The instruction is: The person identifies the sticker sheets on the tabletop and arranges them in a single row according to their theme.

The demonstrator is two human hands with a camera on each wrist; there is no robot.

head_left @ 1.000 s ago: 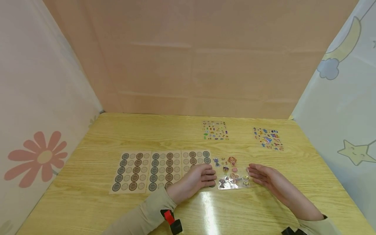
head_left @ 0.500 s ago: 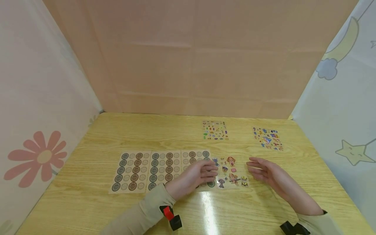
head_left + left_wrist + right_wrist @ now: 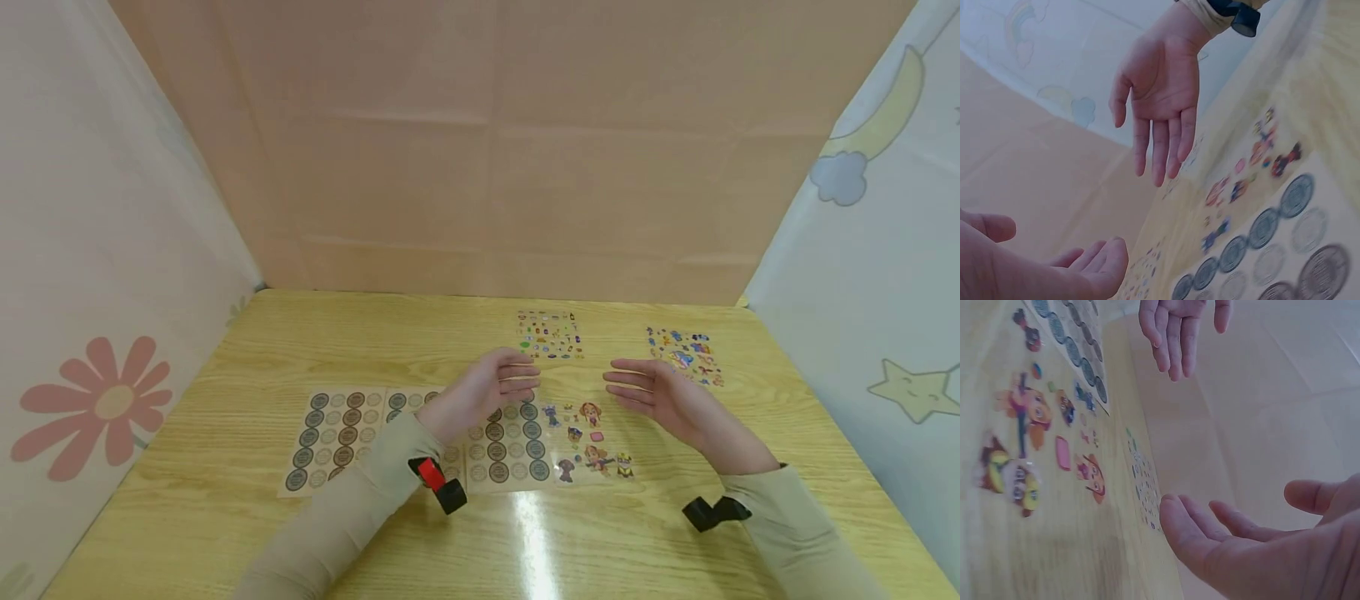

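My left hand (image 3: 480, 393) hovers over the sheets of round labels, its fingers extended and pointing right. Facing it from the other side is my right hand (image 3: 670, 402), palm inward, fingers also straight. Neither holds anything, and a gap separates the fingertips. Below and between them lies a clear sticker sheet (image 3: 597, 435) with cartoon dogs, flat against the right edge of the rightmost round-label sheet (image 3: 514, 454). In the left wrist view the right palm (image 3: 1166, 94) shows fully, thumb apart. The left forearm covers part of the middle label sheet.
Another sheet of round labels (image 3: 335, 425) lies at the left of the row. Farther back are a sheet of tiny stickers (image 3: 551, 335) and a sheet of blue and orange stickers (image 3: 693, 348). A plain backdrop (image 3: 480, 167) and printed side walls enclose the wooden table.
Both hands have moved forward from beside the dog sticker sheet to above its far edge, with the right one also shifting left. The sheets lie as before.
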